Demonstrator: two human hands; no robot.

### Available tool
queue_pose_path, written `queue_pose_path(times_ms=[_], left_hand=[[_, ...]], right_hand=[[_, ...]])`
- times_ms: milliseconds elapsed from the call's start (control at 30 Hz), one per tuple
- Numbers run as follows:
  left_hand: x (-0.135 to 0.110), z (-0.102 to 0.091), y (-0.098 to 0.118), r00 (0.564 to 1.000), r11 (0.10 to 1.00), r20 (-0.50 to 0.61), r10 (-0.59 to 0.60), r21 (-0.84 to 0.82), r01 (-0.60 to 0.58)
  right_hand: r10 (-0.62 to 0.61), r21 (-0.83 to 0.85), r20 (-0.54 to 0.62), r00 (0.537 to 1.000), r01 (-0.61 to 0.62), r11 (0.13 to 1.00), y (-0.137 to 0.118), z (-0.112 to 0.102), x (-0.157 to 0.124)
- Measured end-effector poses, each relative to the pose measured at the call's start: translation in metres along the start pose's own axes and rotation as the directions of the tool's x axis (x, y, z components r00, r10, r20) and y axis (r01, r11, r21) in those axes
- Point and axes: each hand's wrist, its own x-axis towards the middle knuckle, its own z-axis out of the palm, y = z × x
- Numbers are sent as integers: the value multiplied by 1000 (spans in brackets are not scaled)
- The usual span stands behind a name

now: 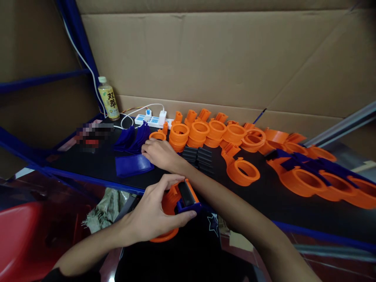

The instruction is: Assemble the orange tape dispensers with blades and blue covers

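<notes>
My left hand (pixel 152 209) holds an orange plastic tape dispenser (pixel 170 199) over my lap, thumb and fingers around its head. That head carries a black insert, a toothed edge and a blue part (pixel 190 207); the ring below is partly hidden by the hand. My right arm crosses above, and my right hand (pixel 160 153) is closed at the upper right corner of a flat blue plastic piece (pixel 132 166) on the table. Its fingertips are partly hidden. More blue plastic pieces (pixel 132 137) lie just behind. Black ribbed strips (pixel 198 158) lie right of that hand.
Orange dispensers (pixel 217 129) stand in a row along the back of the black table (pixel 205 184); others with blue parts (pixel 311 182) are at the right. A white power strip (pixel 152 119) and a drink bottle (pixel 108 98) are behind. A red stool (pixel 23 235) stands lower left.
</notes>
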Motion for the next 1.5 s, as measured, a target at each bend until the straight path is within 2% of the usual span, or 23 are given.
queue_pose_path(times_ms=[167, 333, 400, 500, 567, 633, 733, 833, 967, 1067, 1167, 1267, 1367, 1433, 1500], left_hand=[[0, 0, 2, 1000, 1000, -13, -1, -28, 1], [-2, -1, -2, 995, 999, -93, 18, -45, -22], [-1, -1, -6, 991, 992, -135, 20, -118, -36], [3, 1, -11, 978, 952, -210, -7, -301, -58], [9, 2, -15, 964, 900, -264, -29, -426, -89], [14, 3, -16, 949, 846, -310, -53, -519, -122], [21, 3, -16, 933, 806, -346, -100, -578, -128], [23, 5, -12, 936, 798, -333, -112, -592, -115], [21, 8, -7, 959, 799, -272, -86, -593, -97], [18, 7, -6, 958, 821, -273, -84, -563, -89], [17, 5, -8, 952, 865, -292, -88, -497, -72], [17, 4, -14, 960, 892, -266, -87, -451, -44], [17, 7, -18, 978, 901, -201, -56, -433, -38], [17, 8, -19, 984, 900, -174, -42, -435, -38], [18, 8, -18, 977, 891, -206, -58, -453, -43]], right_hand=[[27, 44, -24, 999, -26, 999, 1, -5, -4], [97, 298, -189, 977, -37, 954, 8, -19, -13], [166, 399, -298, 940, -35, 916, 13, -30, -25], [352, 530, -408, 843, -95, 843, 20, -50, -57], [469, 607, -394, 790, -159, 779, 19, -60, -86], [527, 636, -375, 763, -201, 745, 11, -65, -116], [542, 648, -344, 767, -224, 728, -11, -59, -151], [547, 728, -242, 801, -223, 648, -30, -47, -168], [510, 852, -113, 853, -181, 491, -38, -31, -172], [481, 936, -109, 870, -74, 345, -40, -20, -170], [488, 968, -113, 865, -14, 249, -44, -10, -167], [531, 988, -105, 841, 26, 154, -49, -3, -162], [639, 995, -94, 764, 46, 91, -51, -1, -157], [684, 995, -91, 724, 47, 83, -50, -3, -155], [689, 993, -105, 717, 40, 110, -46, -8, -159]])
